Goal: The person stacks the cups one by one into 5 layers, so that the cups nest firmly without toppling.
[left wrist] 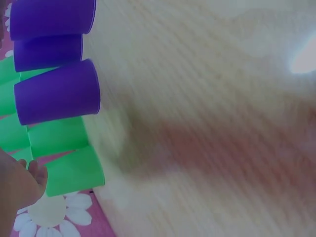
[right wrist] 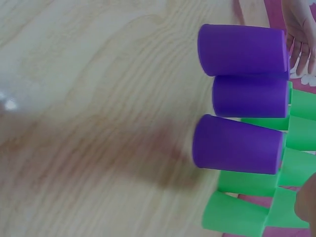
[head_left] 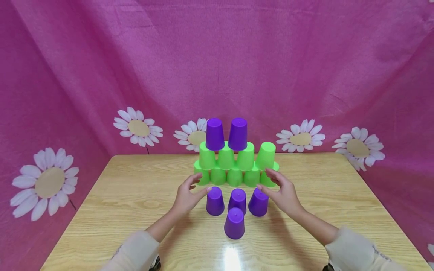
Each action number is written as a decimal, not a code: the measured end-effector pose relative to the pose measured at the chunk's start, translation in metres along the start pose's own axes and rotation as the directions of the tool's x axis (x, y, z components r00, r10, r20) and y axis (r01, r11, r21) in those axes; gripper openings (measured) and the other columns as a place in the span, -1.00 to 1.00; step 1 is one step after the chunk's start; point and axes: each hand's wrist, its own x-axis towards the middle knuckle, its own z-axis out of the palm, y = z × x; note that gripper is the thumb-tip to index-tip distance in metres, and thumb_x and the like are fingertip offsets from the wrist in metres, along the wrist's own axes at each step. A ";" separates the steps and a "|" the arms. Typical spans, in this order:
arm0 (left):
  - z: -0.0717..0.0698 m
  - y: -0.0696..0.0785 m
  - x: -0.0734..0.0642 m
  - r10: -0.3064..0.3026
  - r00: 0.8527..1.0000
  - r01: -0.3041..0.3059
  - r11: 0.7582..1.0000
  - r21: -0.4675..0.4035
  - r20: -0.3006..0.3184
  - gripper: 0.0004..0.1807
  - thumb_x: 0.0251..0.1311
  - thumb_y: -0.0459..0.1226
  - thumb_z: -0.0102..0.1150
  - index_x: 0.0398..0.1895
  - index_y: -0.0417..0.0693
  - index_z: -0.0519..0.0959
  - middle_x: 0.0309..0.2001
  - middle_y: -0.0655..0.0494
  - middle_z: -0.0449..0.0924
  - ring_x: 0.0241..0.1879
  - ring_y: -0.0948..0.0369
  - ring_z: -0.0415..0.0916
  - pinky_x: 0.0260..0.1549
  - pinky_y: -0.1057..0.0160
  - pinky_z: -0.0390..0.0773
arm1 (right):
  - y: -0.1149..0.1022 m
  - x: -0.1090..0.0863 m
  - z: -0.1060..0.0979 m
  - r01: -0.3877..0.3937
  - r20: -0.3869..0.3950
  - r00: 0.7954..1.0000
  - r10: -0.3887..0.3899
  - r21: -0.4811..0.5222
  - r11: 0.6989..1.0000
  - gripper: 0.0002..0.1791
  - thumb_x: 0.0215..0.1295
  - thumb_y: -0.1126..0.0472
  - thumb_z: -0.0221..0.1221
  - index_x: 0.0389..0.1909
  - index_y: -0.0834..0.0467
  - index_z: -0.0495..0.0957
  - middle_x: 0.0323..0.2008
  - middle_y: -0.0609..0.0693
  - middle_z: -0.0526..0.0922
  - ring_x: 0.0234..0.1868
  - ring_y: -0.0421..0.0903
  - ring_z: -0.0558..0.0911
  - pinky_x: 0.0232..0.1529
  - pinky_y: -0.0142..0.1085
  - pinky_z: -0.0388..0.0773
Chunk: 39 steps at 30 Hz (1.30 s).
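Note:
My left hand (head_left: 185,195) hovers beside the left purple cup (head_left: 215,203), fingers loosely bent, thumb tip overlapping the cup's top edge in the head view. Opposite it, my right hand (head_left: 282,192) spreads thumb and fingers near the right purple cup (head_left: 258,204). Between those two stands a middle purple cup (head_left: 237,200), with a front purple cup (head_left: 234,224) nearer me partly covering it. All are upside down on the table. In the wrist views, the left hand (left wrist: 22,182) and right hand (right wrist: 307,202) show at the edges, gripping nothing.
Behind the hands rises a wall of upside-down green cups in two rows, an upper row (head_left: 226,156) resting on a lower row (head_left: 218,176). Two purple cups (head_left: 215,134) stand on top toward the left. A pink flowered cloth (head_left: 217,75) hangs behind the wooden table (head_left: 135,188).

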 end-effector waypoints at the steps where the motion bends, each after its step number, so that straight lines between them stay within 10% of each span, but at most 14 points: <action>1: 0.001 -0.001 -0.001 -0.002 1.000 0.002 1.000 -0.005 0.004 -0.42 0.01 -0.29 0.33 0.13 -0.30 0.41 0.10 -0.20 0.49 0.10 -0.12 0.41 0.11 -0.10 0.41 | 0.001 -0.002 0.000 -0.008 0.000 1.000 0.008 0.002 1.000 -0.39 -0.03 0.40 0.33 0.09 0.47 0.38 0.05 0.36 0.52 0.08 0.22 0.50 0.12 -0.49 0.45; 5: 0.007 -0.006 -0.006 0.003 1.000 -0.002 1.000 -0.014 0.020 -0.42 0.01 -0.28 0.32 0.13 -0.28 0.41 0.09 -0.22 0.49 0.09 -0.15 0.41 0.09 -0.12 0.42 | 0.003 -0.008 0.000 -0.049 0.003 0.999 0.049 0.000 0.999 -0.42 -0.01 0.39 0.33 0.08 0.44 0.40 0.04 0.35 0.53 0.09 0.21 0.50 0.15 -0.07 0.43; 14: 0.020 -0.017 -0.017 -0.028 0.998 0.030 0.999 -0.030 0.048 -0.36 0.00 -0.25 0.34 0.16 -0.29 0.37 0.08 -0.28 0.47 0.07 -0.13 0.43 0.07 -0.09 0.45 | 0.018 -0.023 0.006 -0.098 0.024 0.995 0.098 0.002 0.995 -0.40 -0.02 0.36 0.34 0.09 0.43 0.40 0.05 0.32 0.53 0.11 0.20 0.50 0.16 -0.36 0.45; 23: 0.031 -0.023 -0.022 -0.043 0.997 0.046 0.998 -0.046 0.057 -0.30 -0.05 -0.26 0.38 0.17 -0.33 0.34 0.06 -0.21 0.51 0.09 -0.10 0.44 0.05 -0.06 0.48 | 0.033 -0.034 0.011 -0.194 0.057 0.980 0.191 0.048 0.980 -0.36 0.01 0.35 0.33 0.13 0.46 0.35 0.09 0.38 0.48 0.15 0.25 0.46 0.20 -0.01 0.38; 39: 0.040 -0.034 -0.023 -0.069 0.997 0.071 0.996 -0.059 0.038 -0.35 -0.06 -0.30 0.38 0.14 -0.29 0.39 0.01 -0.22 0.53 0.06 -0.10 0.45 0.06 -0.03 0.49 | 0.053 -0.044 0.024 -0.309 0.092 0.950 0.299 0.140 0.940 -0.40 -0.02 0.35 0.34 0.10 0.39 0.40 0.02 0.31 0.55 -0.08 -0.34 0.54 0.03 -0.46 0.52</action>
